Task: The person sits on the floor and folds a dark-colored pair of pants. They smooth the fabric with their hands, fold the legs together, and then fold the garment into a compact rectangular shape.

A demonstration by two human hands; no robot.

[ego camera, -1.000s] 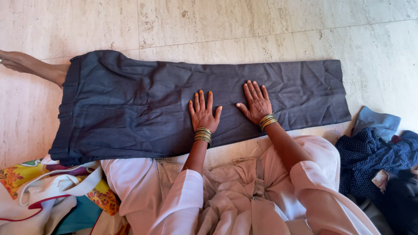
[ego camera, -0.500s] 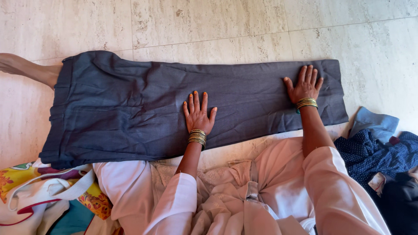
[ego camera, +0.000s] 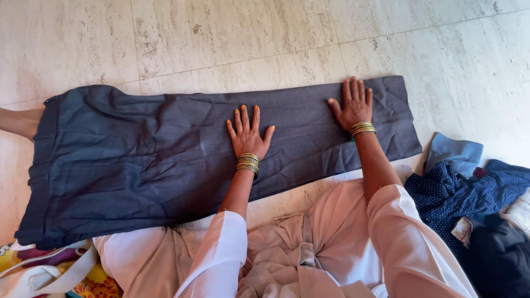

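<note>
Dark grey trousers [ego camera: 165, 160]: matt woven cloth, creased at left. Floor [ego camera: 221, 38]: smooth polished stone tile, pale, mottled. Bangles [ego camera: 248, 163]: shiny gold metal. Right, near: dotted navy cloth [ego camera: 452, 193], soft, matt.

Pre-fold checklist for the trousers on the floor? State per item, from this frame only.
1. Trousers laid out full length on the floor: ok.
2. Left hand flat on the fabric, mid-length: ok.
3. Right hand flat near the hem end: ok.
4. Fabric smooth: not ok, creases show across the waist half.
5. Hem end clear of the blue clothes pile: ok, apart.
6. Waist end free: cannot tell, a limb at the left edge meets it.
</note>
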